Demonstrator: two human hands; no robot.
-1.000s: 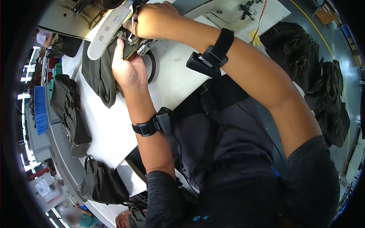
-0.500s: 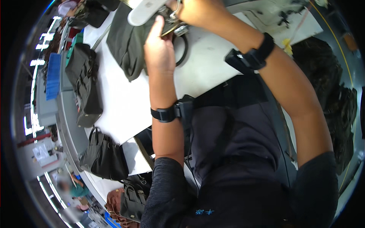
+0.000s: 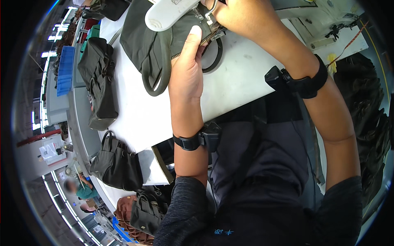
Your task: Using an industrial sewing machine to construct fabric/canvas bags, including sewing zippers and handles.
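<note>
Bag (image 3: pixel 137 39), dark olive and creased, with a brass-coloured zip (image 3: pixel 208 40) and a loop handle (image 3: pixel 165 65), lies on the white desk (image 3: pixel 242 74) at top centre. Two hands, apart: the left hand (image 3: pixel 186 76) clamps the zip edge, thumb uppermost; the right hand (image 3: pixel 240 14) runs off the top edge, its grip impossible to tell. One white machine arm (image 3: pixel 172 13) hides part of the bag. Two other dark bags (image 3: pixel 100 88) sit along the left.

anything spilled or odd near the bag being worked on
No spill or damage stands out; only faint dark smudges on the white tabletop, right of the bag, look slightly odd against the pale surface.
</note>
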